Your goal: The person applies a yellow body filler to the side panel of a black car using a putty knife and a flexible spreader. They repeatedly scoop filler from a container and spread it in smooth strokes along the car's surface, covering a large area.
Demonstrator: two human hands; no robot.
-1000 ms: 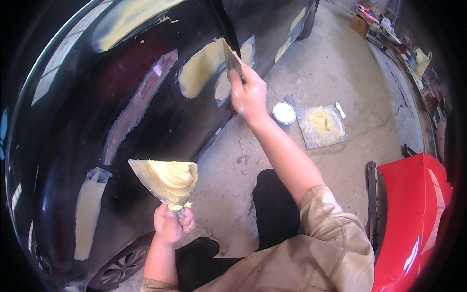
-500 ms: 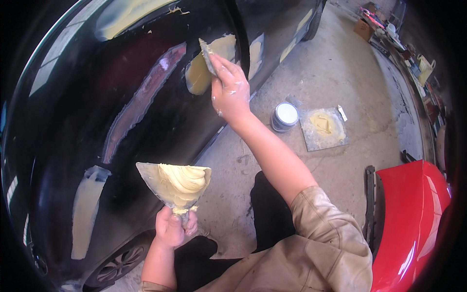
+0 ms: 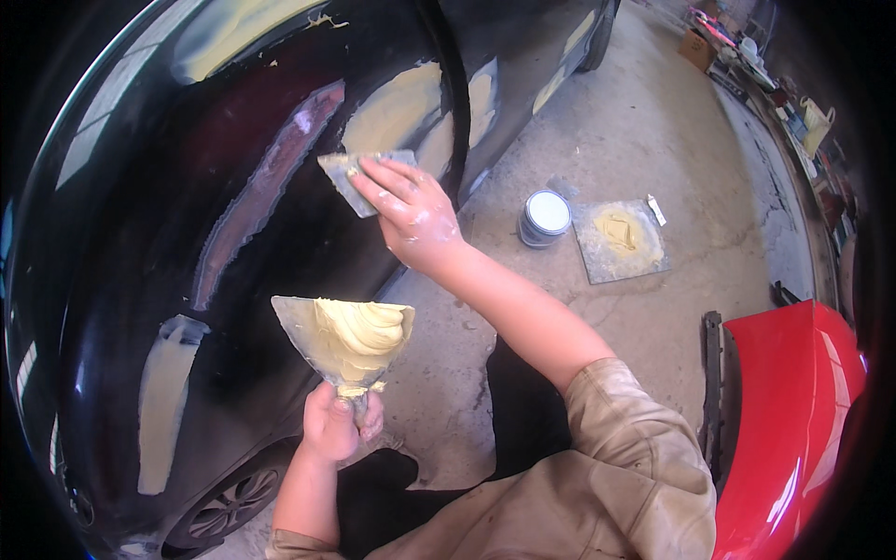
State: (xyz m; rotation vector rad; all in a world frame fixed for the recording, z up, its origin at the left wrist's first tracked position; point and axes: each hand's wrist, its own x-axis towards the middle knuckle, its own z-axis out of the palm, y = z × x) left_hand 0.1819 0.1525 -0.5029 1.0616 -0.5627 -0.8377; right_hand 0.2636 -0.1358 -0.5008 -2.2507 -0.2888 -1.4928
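Note:
My right hand [image 3: 411, 210] grips a small flat spreader [image 3: 350, 177] and presses it against the side of a black car [image 3: 187, 233], just below a pale yellow filler patch [image 3: 392, 107]. My left hand [image 3: 336, 425] holds the handle of a wide metal trowel [image 3: 341, 336], blade up, loaded with a heap of cream-yellow filler [image 3: 359, 331]. The trowel hangs in front of the car's lower panel, below and left of the spreader. More filler patches show on the car body.
On the concrete floor stand a round metal can [image 3: 544, 217] and a square mixing board [image 3: 621, 241] smeared with filler. A red car panel [image 3: 793, 420] lies at the right. The black car's wheel [image 3: 224, 509] is at the lower left. Clutter lines the far right wall.
My right hand has slid the spreader down and leftward across the car panel, off the upper filler patch. The trowel in my left hand has barely moved.

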